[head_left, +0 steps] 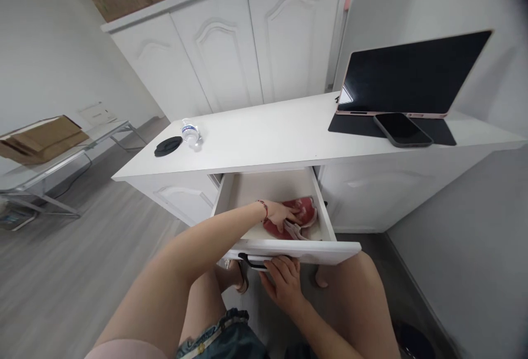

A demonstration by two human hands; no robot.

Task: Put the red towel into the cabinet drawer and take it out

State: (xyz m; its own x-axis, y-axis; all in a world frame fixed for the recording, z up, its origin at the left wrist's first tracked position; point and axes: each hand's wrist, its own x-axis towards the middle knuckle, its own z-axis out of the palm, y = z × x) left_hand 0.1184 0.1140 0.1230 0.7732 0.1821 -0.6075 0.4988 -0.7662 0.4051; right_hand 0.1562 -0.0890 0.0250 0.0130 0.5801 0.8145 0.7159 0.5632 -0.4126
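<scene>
In the middle of the head view, a white drawer (pixel 325 247) is pulled out from under a white counter. My left hand (pixel 281 214), with a red beaded bracelet at the wrist, reaches inside it. Its fingers are spread over a red fabric item (pixel 306 210) with whitish parts, seemingly folded cloth; its exact kind does not show. A black handle (pixel 251 263) sits on the drawer front. My right hand (pixel 285 282) is at the handle's right end with its fingers bent over it, hiding that part of the handle.
On the counter (pixel 264 133) lie a dark screen (pixel 412 76) propped up, a phone (pixel 403 130), a clear plastic bottle (pixel 190 133) and a black round object (pixel 168 145). Cardboard boxes (pixel 45 139) stand on a table at left. My knees flank the drawer.
</scene>
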